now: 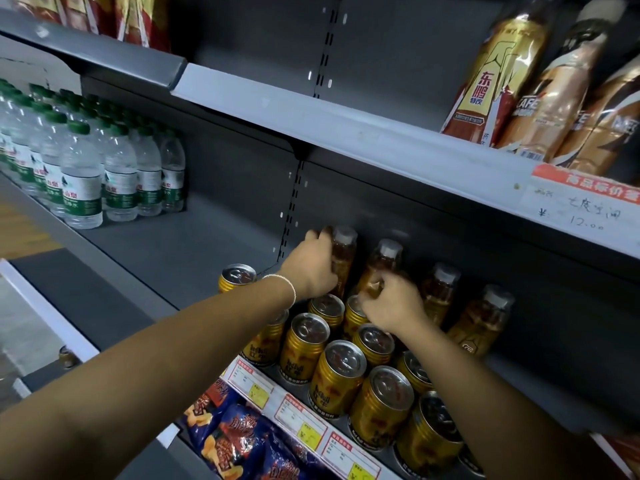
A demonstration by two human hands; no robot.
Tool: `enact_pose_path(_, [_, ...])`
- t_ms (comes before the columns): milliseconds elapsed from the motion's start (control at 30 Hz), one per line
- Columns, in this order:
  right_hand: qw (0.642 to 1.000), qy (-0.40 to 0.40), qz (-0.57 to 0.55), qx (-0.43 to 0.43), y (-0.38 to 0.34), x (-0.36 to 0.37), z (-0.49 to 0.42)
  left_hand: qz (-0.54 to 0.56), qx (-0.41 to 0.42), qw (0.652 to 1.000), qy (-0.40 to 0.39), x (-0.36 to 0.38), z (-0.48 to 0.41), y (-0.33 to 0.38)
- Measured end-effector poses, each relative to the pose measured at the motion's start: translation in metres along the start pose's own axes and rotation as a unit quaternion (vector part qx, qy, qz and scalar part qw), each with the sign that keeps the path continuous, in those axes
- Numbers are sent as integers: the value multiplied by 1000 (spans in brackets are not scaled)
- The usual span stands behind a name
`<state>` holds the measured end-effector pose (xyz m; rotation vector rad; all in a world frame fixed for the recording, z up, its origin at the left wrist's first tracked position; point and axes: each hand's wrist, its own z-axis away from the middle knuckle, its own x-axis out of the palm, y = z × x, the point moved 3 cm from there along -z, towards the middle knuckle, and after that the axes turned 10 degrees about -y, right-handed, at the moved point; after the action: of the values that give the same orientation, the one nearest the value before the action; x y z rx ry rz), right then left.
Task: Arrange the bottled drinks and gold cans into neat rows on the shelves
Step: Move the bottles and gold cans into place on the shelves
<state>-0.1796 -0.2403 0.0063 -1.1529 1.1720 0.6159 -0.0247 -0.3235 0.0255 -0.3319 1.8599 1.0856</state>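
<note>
On the middle shelf (pixel 194 251) several brown bottled drinks with pale caps stand along the back wall. My left hand (pixel 310 265) grips the leftmost bottle (pixel 343 252). My right hand (pixel 393 304) grips the second bottle (pixel 382 259) low on its body. Two more bottles (pixel 440 289) (pixel 483 318) stand to the right. In front of them several gold cans (pixel 337 377) stand in rows, and one gold can (pixel 236 277) stands apart at the left, behind my left wrist.
Green-capped water bottles (pixel 81 178) fill the left of the same shelf. The upper shelf (pixel 346 133) carries gold and brown drink bottles (pixel 498 74) at the right. Blue snack bags (pixel 235 441) lie below, under the price tags (pixel 301 422).
</note>
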Motion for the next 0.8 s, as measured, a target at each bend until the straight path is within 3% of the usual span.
enact_pose_path(67, [999, -34, -5, -5, -1, 6, 0, -48, 22, 999, -12, 2, 6, 6])
enact_pose_path(200, [996, -89, -30, 7, 1, 14, -1, -103, 30, 977, -185, 20, 14, 13])
enact_pose_path(400, [992, -100, -70, 24, 3, 20, -4, -93, -12, 961, -259, 30, 13, 10])
enact_pose_path(600, [983, -56, -165, 48, 9, 21, -4, -76, -37, 970, -229, 40, 11, 4])
enact_pose_path(700, [978, -6, -202, 55, 12, 4, 1, -67, -29, 981, -178, 36, 11, 10])
enact_pose_path(800, [980, 45, -194, 10, 13, -25, 14, -34, -3, 994, -106, 13, 9, 27])
